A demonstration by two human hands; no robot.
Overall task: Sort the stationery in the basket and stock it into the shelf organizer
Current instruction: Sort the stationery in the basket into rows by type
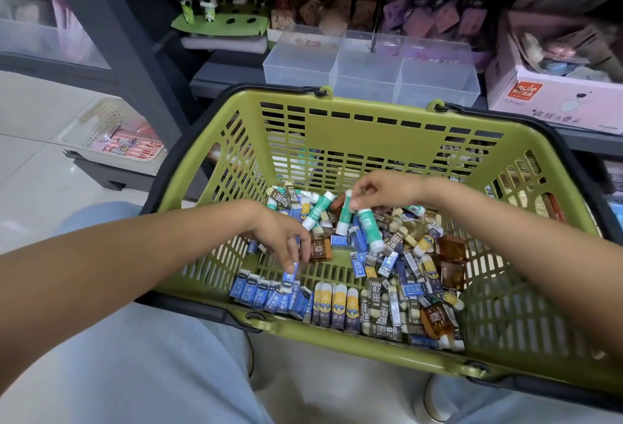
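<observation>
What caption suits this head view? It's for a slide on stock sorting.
Over a green basket, the left hand places a blue eraser while the right hand pinches a green glue stick.

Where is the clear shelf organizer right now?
In the head view, the organizer sits on the shelf just beyond the basket's far rim, top centre, between the panda display on its left and a pink box on its right.

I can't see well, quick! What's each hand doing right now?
Left hand: pinching a blue eraser above the blue row.
Right hand: pinching a green glue stick over the pile.
</observation>
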